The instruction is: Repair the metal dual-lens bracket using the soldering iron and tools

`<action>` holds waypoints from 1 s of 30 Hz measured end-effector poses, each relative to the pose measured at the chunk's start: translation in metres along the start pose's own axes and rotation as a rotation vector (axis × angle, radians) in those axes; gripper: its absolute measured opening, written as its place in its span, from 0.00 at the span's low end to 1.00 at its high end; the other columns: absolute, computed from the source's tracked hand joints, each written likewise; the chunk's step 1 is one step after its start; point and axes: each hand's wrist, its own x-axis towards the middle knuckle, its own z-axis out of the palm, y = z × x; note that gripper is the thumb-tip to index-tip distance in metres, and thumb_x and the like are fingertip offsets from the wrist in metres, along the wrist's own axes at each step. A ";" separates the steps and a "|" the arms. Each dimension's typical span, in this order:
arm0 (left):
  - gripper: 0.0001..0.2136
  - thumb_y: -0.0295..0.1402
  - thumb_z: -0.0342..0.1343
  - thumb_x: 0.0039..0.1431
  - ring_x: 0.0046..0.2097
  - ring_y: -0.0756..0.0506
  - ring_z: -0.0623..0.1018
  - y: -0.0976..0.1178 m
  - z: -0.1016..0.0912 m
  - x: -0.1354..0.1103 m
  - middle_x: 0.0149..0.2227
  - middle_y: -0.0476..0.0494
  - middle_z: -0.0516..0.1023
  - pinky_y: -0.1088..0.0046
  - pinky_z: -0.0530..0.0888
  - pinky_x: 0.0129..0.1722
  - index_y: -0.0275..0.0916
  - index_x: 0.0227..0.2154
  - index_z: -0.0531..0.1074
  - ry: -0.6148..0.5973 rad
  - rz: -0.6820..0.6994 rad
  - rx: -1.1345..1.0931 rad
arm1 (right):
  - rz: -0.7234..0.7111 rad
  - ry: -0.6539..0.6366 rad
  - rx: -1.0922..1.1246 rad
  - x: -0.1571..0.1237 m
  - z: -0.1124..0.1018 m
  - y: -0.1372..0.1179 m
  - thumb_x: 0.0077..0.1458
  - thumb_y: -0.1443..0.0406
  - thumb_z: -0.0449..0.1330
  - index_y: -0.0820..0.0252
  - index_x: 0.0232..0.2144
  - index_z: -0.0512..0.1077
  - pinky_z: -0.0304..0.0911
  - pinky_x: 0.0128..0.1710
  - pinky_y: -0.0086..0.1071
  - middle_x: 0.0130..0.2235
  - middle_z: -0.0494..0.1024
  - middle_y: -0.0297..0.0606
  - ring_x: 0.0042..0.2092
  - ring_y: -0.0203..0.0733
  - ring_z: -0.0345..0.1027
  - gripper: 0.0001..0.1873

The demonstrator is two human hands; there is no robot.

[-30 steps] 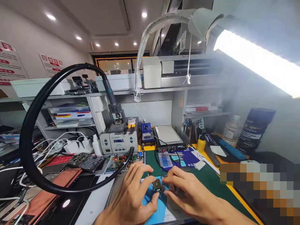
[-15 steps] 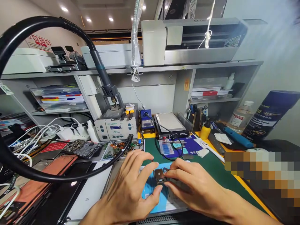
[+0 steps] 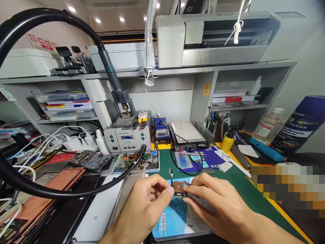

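Note:
A small phone camera module (image 3: 178,186), with a square brown face, is held up between my two hands. A thin dark flex cable (image 3: 171,175) sticks up at its left side. My left hand (image 3: 149,203) is closed, thumb and forefinger pinched at the module's left edge near the base of the cable. From the right, my right hand (image 3: 215,200) grips the other side with thumb and fingers, which hide part of the module. Below the hands lies a light-blue and white flat package (image 3: 172,223) with a barcode.
A tray of small circuit parts (image 3: 149,166) sits behind my left hand. Phones and a white phone back (image 3: 98,210) lie to the left. A thick black hose (image 3: 76,195) arches across the left. Behind stand a hot-air station (image 3: 127,137) and a heating plate (image 3: 186,132); bottles stand right.
My left hand has gone from spread fingers to a pinch at the module's left edge. The flex cable now shows upright. The view has shifted slightly, and my right hand keeps its grip.

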 end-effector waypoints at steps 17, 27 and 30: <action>0.11 0.37 0.52 0.58 0.22 0.53 0.63 0.001 -0.001 -0.002 0.20 0.57 0.60 0.77 0.61 0.22 0.40 0.23 0.62 -0.057 -0.010 -0.002 | 0.038 -0.066 0.060 0.001 -0.008 -0.009 0.59 0.68 0.60 0.59 0.44 0.72 0.70 0.34 0.31 0.35 0.76 0.41 0.34 0.40 0.72 0.10; 0.10 0.37 0.52 0.58 0.22 0.53 0.64 0.002 -0.001 -0.002 0.19 0.55 0.63 0.79 0.61 0.20 0.40 0.24 0.62 -0.068 -0.017 -0.049 | 0.151 -0.032 0.194 0.009 -0.016 -0.012 0.57 0.67 0.62 0.57 0.45 0.72 0.71 0.33 0.33 0.35 0.75 0.40 0.34 0.41 0.72 0.12; 0.11 0.37 0.54 0.58 0.22 0.53 0.64 0.002 0.000 -0.003 0.19 0.55 0.64 0.80 0.62 0.20 0.40 0.24 0.63 -0.077 -0.036 -0.100 | 0.093 -0.037 0.123 0.007 -0.013 -0.012 0.57 0.68 0.61 0.56 0.44 0.73 0.72 0.34 0.32 0.35 0.76 0.40 0.34 0.41 0.73 0.12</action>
